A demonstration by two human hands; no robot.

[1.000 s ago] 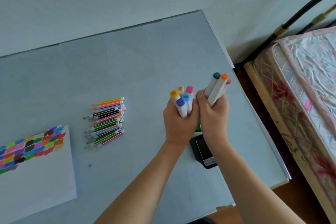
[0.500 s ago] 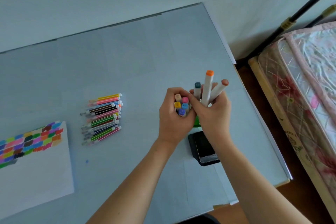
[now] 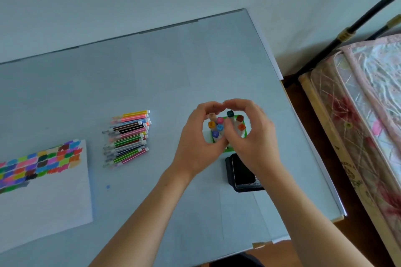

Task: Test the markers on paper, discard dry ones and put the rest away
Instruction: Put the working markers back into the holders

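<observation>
view: head cam, one only, wide-angle
facing: fwd + steeply down onto table [image 3: 152,76]
nearness: close, forearms enter from bottom of frame
frame edges: wall along top, bed [image 3: 368,115] at right

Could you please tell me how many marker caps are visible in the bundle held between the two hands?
8: tan, pink, yellow, light blue and purple by the left hand; teal, brown and orange by the right hand. More may be hidden.
</observation>
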